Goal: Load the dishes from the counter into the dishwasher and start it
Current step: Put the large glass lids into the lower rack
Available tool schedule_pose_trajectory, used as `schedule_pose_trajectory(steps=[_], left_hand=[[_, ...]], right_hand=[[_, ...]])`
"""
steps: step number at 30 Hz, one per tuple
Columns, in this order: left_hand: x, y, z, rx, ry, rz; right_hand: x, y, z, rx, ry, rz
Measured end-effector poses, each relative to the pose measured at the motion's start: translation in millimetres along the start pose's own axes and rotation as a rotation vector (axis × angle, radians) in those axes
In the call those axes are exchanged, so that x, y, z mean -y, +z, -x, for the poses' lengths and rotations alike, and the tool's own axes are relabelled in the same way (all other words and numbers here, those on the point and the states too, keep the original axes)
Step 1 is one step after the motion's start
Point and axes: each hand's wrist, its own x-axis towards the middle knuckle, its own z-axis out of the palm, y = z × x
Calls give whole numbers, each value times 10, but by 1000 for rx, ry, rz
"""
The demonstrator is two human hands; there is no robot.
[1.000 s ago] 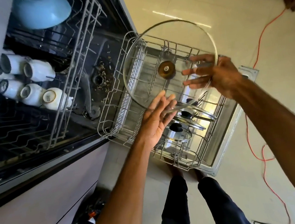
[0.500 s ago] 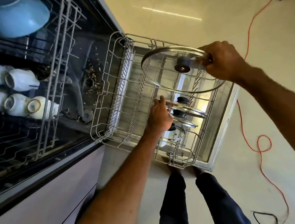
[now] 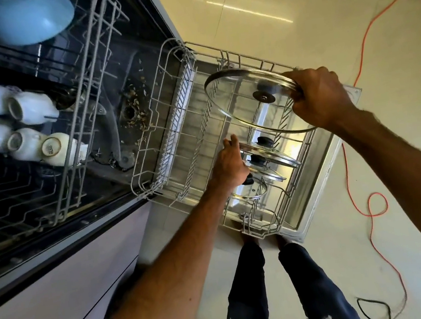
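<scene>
Tiled floor (image 3: 296, 44); lower rack (image 3: 174, 126) out. R hand (image 3: 320, 97) grips glass lid (image 3: 234, 99) rim; L hand (image 3: 231, 165) on racked lids (image 3: 277, 157), fingers unclear.

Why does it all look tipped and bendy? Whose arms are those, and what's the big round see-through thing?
The camera sits on a person's head and looks down, so you see their own arms and legs, and its wide lens bends things. There is no robot here. The person stands at an open dishwasher. The right hand grips the rim of a big glass pot lid, held over the pulled-out lower rack. The left hand touches the smaller lids standing in that rack; its fingers are hidden. In the upper rack sit white cups and a blue bowl. An orange cable lies on the floor.
</scene>
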Motion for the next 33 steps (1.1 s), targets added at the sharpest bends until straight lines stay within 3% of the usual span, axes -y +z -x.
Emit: schedule_pose_trajectory(steps=[21, 28, 33], left_hand=[[-3, -81, -29, 70, -53, 98], [-29, -38, 70, -6, -91, 167], [-86, -53, 332, -161, -96, 216]], right_hand=[[-235, 466, 337, 288, 65, 28], [-386, 566, 368, 278, 166, -150], [-148, 388, 749, 46, 157, -259]])
